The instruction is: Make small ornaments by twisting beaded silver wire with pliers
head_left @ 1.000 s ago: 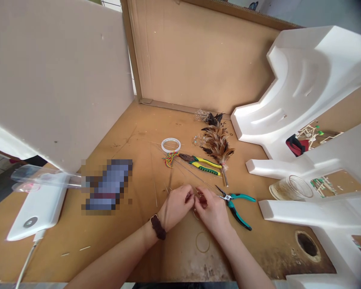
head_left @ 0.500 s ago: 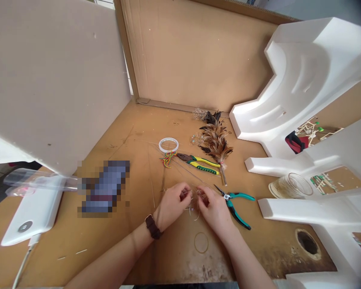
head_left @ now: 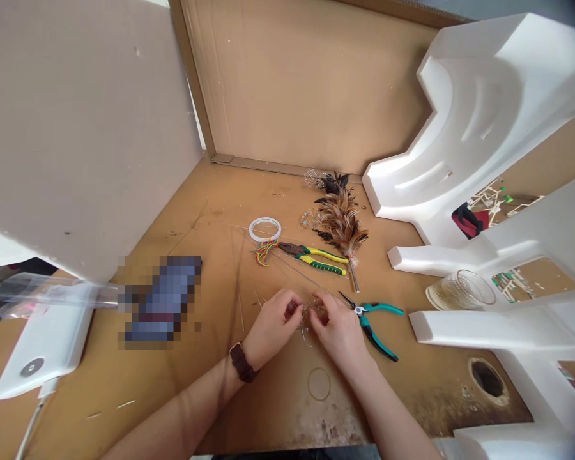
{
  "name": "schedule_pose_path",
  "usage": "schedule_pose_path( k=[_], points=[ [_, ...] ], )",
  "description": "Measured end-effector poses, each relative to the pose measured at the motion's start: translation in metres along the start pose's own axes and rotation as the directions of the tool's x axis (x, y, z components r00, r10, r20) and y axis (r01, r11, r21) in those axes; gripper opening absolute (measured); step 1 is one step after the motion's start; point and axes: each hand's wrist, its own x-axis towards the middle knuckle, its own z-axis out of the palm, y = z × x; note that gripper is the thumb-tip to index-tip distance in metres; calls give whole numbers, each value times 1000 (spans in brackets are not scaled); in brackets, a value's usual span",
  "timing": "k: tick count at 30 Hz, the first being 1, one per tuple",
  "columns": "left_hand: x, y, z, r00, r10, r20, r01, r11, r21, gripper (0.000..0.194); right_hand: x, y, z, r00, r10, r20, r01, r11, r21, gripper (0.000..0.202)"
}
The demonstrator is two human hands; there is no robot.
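Note:
My left hand (head_left: 278, 317), with a dark watch strap at the wrist, pinches a small piece of thin wire (head_left: 306, 317) with what look like tiny clear beads. On its other side my right hand (head_left: 336, 321) has thumb and fingers closed on the same wire piece. The fingers hide much of it, and its fine parts are too small to make out. Teal-handled needle-nose pliers (head_left: 376, 326) lie open just right of my right hand. Beyond both hands are yellow-and-green combination pliers (head_left: 316, 257) and a white ring (head_left: 265, 229) with coloured strings (head_left: 265, 252).
A feather duster (head_left: 342, 223), a tangle of wire (head_left: 314, 179) and a beaded wire piece (head_left: 309, 219) lie farther back. A rubber band (head_left: 319, 384) is near the front edge. White moulded foam (head_left: 460, 329) with a glass (head_left: 461, 291) stands right; a white power bank (head_left: 43, 345) left.
The fingers of both hands have come slightly closer together around the wire piece. The whole view has shifted a little; the tools on the table lie as before.

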Motion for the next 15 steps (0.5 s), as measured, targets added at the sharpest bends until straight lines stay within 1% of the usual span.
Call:
schedule_pose_path(
  k=[3,6,11,15],
  points=[
    [1,2,0,998,46,-31,-45,999,9,10,0,-1,2,1000,1,-6,-1,1000,-25,28],
    [1,3,1,996,79,-36,-79,997,11,12,0,-2,3,1000,-4,-9,4,999,-54,30],
    [1,2,2,994,107,15,-107,993,55,13,-1,-2,5,1000,-24,-21,22,997,-71,33],
    [0,3,0,992,109,59,-113,991,72,13,-1,-2,5,1000,-20,-14,19,999,-37,34]
  ],
)
